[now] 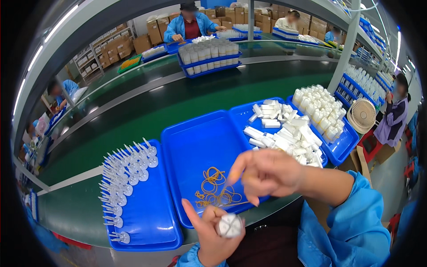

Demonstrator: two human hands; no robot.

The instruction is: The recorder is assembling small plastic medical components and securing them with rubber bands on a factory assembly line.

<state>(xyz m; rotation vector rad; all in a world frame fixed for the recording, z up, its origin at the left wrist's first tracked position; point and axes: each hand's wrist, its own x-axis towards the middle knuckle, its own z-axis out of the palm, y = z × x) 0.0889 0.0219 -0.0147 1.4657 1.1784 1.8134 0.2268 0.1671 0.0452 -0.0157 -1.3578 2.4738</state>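
Note:
My left hand [218, 233] is wrapped round a bundle of white pieces [230, 225], its round end showing wedge-like segments. The index finger points up and away from it. Just above, my right hand [272, 173] is bent and partly blurred. A thin tan rubber band [236, 204] is stretched between its lower fingertip and my left hand. Behind the hands, loose rubber bands [214, 176] lie in a tangle in the middle blue tray [195, 138]. Loose white block-like pieces [291, 133] fill much of the blue tray to the right.
At left a blue tray [155, 222] holds clear stemmed plastic parts [120, 178]. Far right, another tray carries upright white-and-clear containers [318, 111]. The green conveyor [133, 115] runs behind, with stacked trays [209, 58]. A grey post [344, 53] and co-workers [191, 24] stand beyond.

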